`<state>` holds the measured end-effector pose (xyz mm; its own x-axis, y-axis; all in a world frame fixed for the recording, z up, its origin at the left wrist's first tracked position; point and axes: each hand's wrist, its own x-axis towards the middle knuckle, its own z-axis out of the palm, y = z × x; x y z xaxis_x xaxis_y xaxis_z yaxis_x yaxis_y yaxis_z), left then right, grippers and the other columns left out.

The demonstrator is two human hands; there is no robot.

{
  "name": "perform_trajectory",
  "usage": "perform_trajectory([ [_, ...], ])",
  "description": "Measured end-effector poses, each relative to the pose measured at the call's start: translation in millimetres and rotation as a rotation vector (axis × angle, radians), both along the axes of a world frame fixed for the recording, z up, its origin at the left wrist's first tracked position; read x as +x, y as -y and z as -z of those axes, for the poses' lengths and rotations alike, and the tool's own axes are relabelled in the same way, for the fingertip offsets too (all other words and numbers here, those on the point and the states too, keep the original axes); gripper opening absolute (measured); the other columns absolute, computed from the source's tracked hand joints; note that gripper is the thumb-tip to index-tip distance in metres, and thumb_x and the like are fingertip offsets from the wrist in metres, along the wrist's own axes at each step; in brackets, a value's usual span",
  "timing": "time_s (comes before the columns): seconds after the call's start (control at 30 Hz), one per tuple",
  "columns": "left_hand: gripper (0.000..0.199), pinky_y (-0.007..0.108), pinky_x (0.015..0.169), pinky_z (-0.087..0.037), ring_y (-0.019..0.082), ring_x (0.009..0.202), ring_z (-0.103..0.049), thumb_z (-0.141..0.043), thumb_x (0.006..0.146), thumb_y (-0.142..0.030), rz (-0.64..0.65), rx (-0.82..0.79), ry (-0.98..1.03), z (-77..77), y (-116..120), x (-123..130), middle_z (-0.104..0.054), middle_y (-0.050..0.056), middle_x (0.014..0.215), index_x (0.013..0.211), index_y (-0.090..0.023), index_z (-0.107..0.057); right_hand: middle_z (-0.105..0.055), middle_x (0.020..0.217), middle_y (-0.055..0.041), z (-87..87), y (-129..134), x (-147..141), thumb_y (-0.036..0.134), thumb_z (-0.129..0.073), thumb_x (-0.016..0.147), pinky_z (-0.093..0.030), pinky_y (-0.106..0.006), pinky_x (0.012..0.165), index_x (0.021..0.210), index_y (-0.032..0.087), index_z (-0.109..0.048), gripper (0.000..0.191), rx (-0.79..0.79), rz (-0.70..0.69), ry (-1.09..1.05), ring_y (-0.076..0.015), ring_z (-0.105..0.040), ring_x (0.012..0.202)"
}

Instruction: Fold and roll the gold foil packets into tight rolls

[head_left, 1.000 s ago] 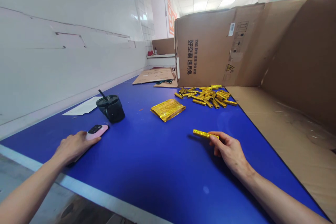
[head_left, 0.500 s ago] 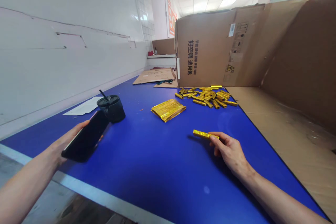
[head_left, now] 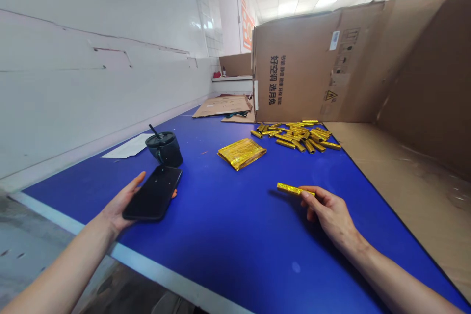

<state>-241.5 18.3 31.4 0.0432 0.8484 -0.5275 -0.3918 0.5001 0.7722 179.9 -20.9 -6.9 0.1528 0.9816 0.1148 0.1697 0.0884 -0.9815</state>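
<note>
A black phone (head_left: 153, 193) lies tilted in my left hand (head_left: 123, 202), its dark screen facing up, with fingertips showing past its right edge. Between thumb and fingers, my right hand (head_left: 327, 208) pinches one end of a small gold foil stick (head_left: 289, 189) just over the blue table. A flat gold foil bundle (head_left: 242, 153) rests on the table between and beyond my hands. Further back on the right, several gold sticks (head_left: 296, 135) lie in a loose pile.
Just behind the phone stands a dark lidded mug (head_left: 164, 148) with a straw, beside white paper (head_left: 128, 147). A large cardboard box (head_left: 305, 68) borders the blue table (head_left: 221, 235) at the back and right. Flat cardboard (head_left: 222, 105) lies at the far end.
My left hand has moved right and turned the phone so its screen faces up more. The view has shifted slightly left. My right hand still holds the gold stick.
</note>
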Motion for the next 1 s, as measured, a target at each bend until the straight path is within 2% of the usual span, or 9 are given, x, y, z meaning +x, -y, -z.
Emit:
perform_trajectory([
  [0.17, 0.065, 0.035, 0.076, -0.044, 0.025, 0.084, -0.059, -0.035, 0.070, -0.067, 0.115, -0.017, -0.097, 3.9, 3.8, -14.9, -0.064, 0.012, 0.087, 0.089, -0.011, -0.062, -0.052, 0.056, 0.0018, 0.6, -1.3, -0.1, 0.046, -0.058, 0.066, -0.033, -0.021, 0.036, 0.086, 0.013, -0.060, 0.039, 0.006, 0.001, 0.012, -0.0079, -0.044, 0.038],
  [0.3, 0.050, 0.034, 0.070, -0.046, 0.023, 0.072, -0.061, -0.051, 0.066, -0.059, 0.120, -0.046, -0.155, 1.9, 5.2, -24.6, -0.065, 0.008, 0.078, 0.086, -0.013, -0.061, -0.052, 0.055, 0.0019, 0.1, -0.9, 0.3, 0.045, -0.058, 0.066, -0.033, -0.020, 0.036, 0.086, 0.013, -0.061, 0.037, 0.004, 0.000, 0.034, -0.0075, -0.044, 0.038],
  [0.43, 0.047, 0.032, 0.074, -0.045, 0.023, 0.078, -0.060, -0.060, 0.061, -0.053, 0.159, -0.005, -0.213, -5.2, -0.4, -28.7, -0.065, 0.006, 0.079, 0.088, -0.015, -0.059, -0.052, 0.055, 0.0022, -1.1, 0.4, 0.6, 0.046, -0.059, 0.065, -0.034, -0.020, 0.036, 0.085, 0.014, -0.061, 0.038, -0.002, 0.008, 0.040, -0.0075, -0.044, 0.038],
  [0.63, 0.053, 0.030, 0.072, -0.046, 0.024, 0.082, -0.060, -0.055, 0.064, -0.058, 0.261, 0.058, -0.348, -16.3, -12.4, -20.1, -0.065, 0.009, 0.080, 0.087, -0.010, -0.059, -0.054, 0.053, 0.0007, -3.5, 0.6, -0.1, 0.048, -0.061, 0.062, -0.034, -0.022, 0.036, 0.083, 0.014, -0.062, 0.040, -0.006, 0.026, 0.068, -0.0090, -0.045, 0.038],
  [0.73, 0.048, 0.031, 0.070, -0.047, 0.025, 0.081, -0.060, -0.058, 0.064, -0.053, 0.229, 0.087, -0.407, -15.9, -13.9, -14.3, -0.066, 0.011, 0.080, 0.083, -0.010, -0.060, -0.054, 0.053, 0.0003, -2.9, 0.3, 0.5, 0.049, -0.061, 0.061, -0.034, -0.022, 0.037, 0.084, 0.014, -0.062, 0.042, -0.017, 0.032, 0.070, -0.0097, -0.045, 0.039],
  [0.87, 0.032, 0.032, 0.063, -0.051, 0.023, 0.066, -0.063, -0.071, 0.053, -0.030, 0.127, 0.150, -0.526, -9.3, -15.6, -9.4, -0.066, 0.010, 0.071, 0.076, -0.011, -0.062, -0.054, 0.053, 0.0006, -1.8, -0.5, 1.4, 0.050, -0.061, 0.061, -0.033, -0.021, 0.036, 0.084, 0.014, -0.061, 0.042, -0.037, 0.028, 0.065, -0.0095, -0.045, 0.039],
  [1.0, 0.035, 0.029, 0.057, -0.051, 0.020, 0.059, -0.062, -0.071, 0.049, -0.027, 0.062, 0.267, -0.664, -9.3, -18.6, 1.7, -0.066, 0.007, 0.068, 0.080, -0.011, -0.064, -0.054, 0.053, 0.0004, -1.5, -0.9, 1.3, 0.049, -0.061, 0.061, -0.033, -0.022, 0.037, 0.083, 0.014, -0.062, 0.042, -0.028, 0.031, 0.067, -0.0096, -0.044, 0.039],
])
